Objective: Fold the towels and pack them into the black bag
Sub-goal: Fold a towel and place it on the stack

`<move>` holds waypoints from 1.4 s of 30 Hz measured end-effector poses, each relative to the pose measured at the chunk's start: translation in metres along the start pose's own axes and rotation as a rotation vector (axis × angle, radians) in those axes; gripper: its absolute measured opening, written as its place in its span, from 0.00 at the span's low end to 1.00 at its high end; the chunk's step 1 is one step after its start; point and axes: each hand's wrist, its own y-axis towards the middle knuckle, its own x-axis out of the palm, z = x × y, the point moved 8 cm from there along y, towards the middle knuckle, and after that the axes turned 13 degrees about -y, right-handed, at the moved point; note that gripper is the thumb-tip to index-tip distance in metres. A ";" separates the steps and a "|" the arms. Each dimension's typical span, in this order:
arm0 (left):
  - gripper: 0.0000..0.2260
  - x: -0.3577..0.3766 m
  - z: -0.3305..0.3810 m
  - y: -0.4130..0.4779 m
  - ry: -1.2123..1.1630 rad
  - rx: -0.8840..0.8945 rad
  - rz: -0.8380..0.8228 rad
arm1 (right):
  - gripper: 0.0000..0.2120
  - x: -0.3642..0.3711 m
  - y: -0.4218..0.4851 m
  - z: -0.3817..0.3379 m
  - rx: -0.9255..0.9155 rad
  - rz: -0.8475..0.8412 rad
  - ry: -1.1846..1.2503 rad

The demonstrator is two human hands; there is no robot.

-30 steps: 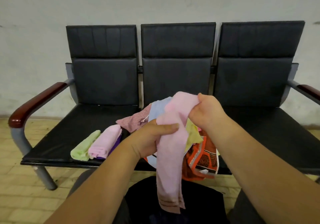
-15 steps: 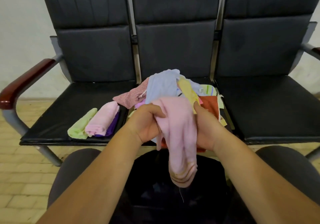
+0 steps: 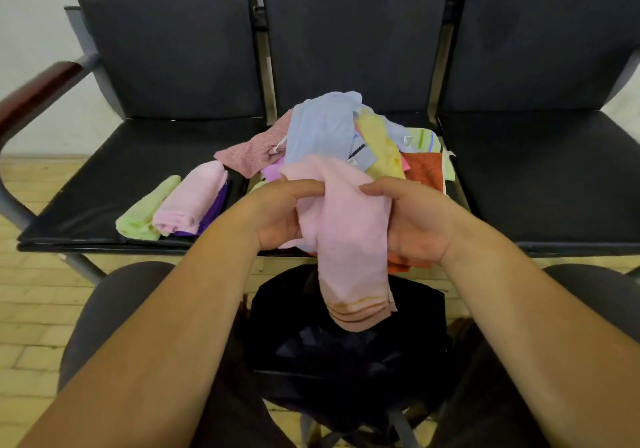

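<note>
A pink towel [image 3: 349, 239] hangs doubled over between my left hand [image 3: 277, 215] and my right hand [image 3: 412, 219], both gripping its upper part. Its striped lower end dangles over the open black bag [image 3: 346, 354], which sits between my knees. Behind my hands a loose pile of towels [image 3: 332, 132] lies on the middle seat: light blue, yellow, dusty pink, orange. Three folded towels rest on the left seat: a green one [image 3: 145, 210], a pink one [image 3: 194, 198] and a purple one [image 3: 213, 210] underneath.
A three-seat black bench [image 3: 519, 177] stands against a pale wall, with a wooden armrest [image 3: 31, 97] at the left. My knees [image 3: 114, 305] flank the bag. The floor is yellowish tile.
The towel has come down from chest height and been doubled over, so it hangs shorter over the bag. My hands are closer together, and the view has tilted downward.
</note>
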 end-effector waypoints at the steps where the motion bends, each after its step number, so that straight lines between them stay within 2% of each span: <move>1: 0.16 -0.002 -0.001 -0.001 0.036 -0.016 0.008 | 0.21 -0.002 -0.001 -0.003 -0.010 0.010 -0.007; 5: 0.18 -0.011 -0.009 -0.004 0.098 -0.158 -0.011 | 0.23 -0.017 -0.001 -0.007 0.023 0.075 -0.149; 9: 0.19 -0.020 -0.028 -0.010 0.143 -0.283 0.053 | 0.11 -0.022 -0.001 0.011 0.163 0.087 -0.323; 11: 0.17 -0.022 -0.042 -0.018 0.190 -0.335 0.110 | 0.13 -0.024 0.002 0.027 0.228 0.089 -0.373; 13: 0.16 -0.027 -0.050 -0.022 0.231 -0.351 0.175 | 0.15 -0.026 0.007 0.041 0.265 0.093 -0.413; 16: 0.17 -0.039 -0.050 -0.022 0.308 -0.297 0.258 | 0.11 -0.032 0.012 0.047 0.254 0.182 -0.490; 18: 0.17 -0.046 -0.045 -0.020 0.377 -0.244 0.295 | 0.16 -0.038 0.018 0.045 0.224 0.232 -0.563; 20: 0.11 -0.044 -0.044 -0.020 0.409 -0.239 0.256 | 0.25 -0.040 0.025 0.041 0.197 0.234 -0.726; 21: 0.10 -0.040 -0.046 -0.022 0.415 -0.257 0.212 | 0.23 -0.039 0.027 0.041 0.207 0.212 -0.823; 23: 0.15 -0.035 -0.056 -0.025 0.498 -0.317 0.118 | 0.16 -0.035 0.025 0.047 0.248 0.168 -0.969; 25: 0.18 -0.031 -0.069 -0.030 0.661 -0.387 0.033 | 0.12 -0.033 0.025 0.054 0.271 0.163 -1.018; 27: 0.23 -0.031 -0.070 -0.034 0.986 -0.398 -0.010 | 0.12 -0.032 0.028 0.058 0.269 0.161 -0.974; 29: 0.33 -0.032 -0.063 -0.033 1.399 -0.375 -0.038 | 0.12 -0.032 0.033 0.061 0.263 0.151 -0.886; 31: 0.35 -0.036 -0.065 -0.027 1.578 -0.386 -0.079 | 0.14 -0.028 0.036 0.067 0.276 0.088 -0.854; 35: 0.25 -0.054 -0.106 -0.022 1.400 -0.629 -0.207 | 0.25 -0.017 0.026 0.098 0.470 -0.119 -1.096; 37: 0.21 -0.055 -0.123 -0.026 1.330 -0.729 -0.232 | 0.25 -0.012 0.019 0.111 0.570 -0.225 -1.292; 39: 0.19 -0.052 -0.129 -0.026 1.330 -0.733 -0.254 | 0.20 -0.009 0.016 0.113 0.591 -0.290 -1.434; 42: 0.18 -0.048 -0.117 -0.021 1.419 -0.634 -0.246 | 0.21 -0.009 0.015 0.107 0.566 -0.284 -1.462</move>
